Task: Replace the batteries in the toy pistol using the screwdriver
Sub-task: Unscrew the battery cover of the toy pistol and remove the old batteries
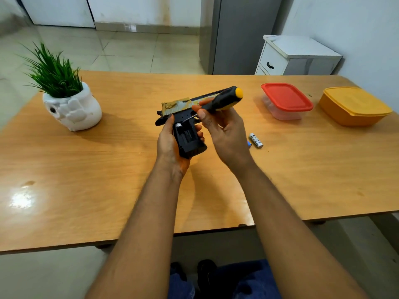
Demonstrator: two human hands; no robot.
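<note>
- The toy pistol (186, 117) is held up above the wooden table (108, 169), between the two hands, its tan-and-black slide pointing away and to the right, its black grip turned toward the person.
- The grip's battery bay lies open — dark slots show inside, with a small silvery contact near the top.
- The left hand (170, 143) wraps the grip from the left side and beneath, thumb up along the near edge, fingertips curling round the far side.
- The right hand (224, 134) pinches the screwdriver (222, 101) at the neck of its black-and-yellow handle between thumb and fingers; the handle's yellow cap points up and to the right, past the slide.
- The thin metal shaft slants down and left from that hand to the pistol's frame, just above the open bay; whether the tip sits in a screw I cannot tell.
- Just right of the right hand, on the table, lies a white battery (256, 140), with a bit of something blue (249, 144) touching its near side, mostly hidden by the hand.
- Farther right stand a clear container with a red lid (286, 100) and, beyond it, an orange container with a yellow lid (354, 105).
- Well left of the left hand sits a white skull-shaped pot (72, 108) of green grass — upright, near the table's far edge.
</note>
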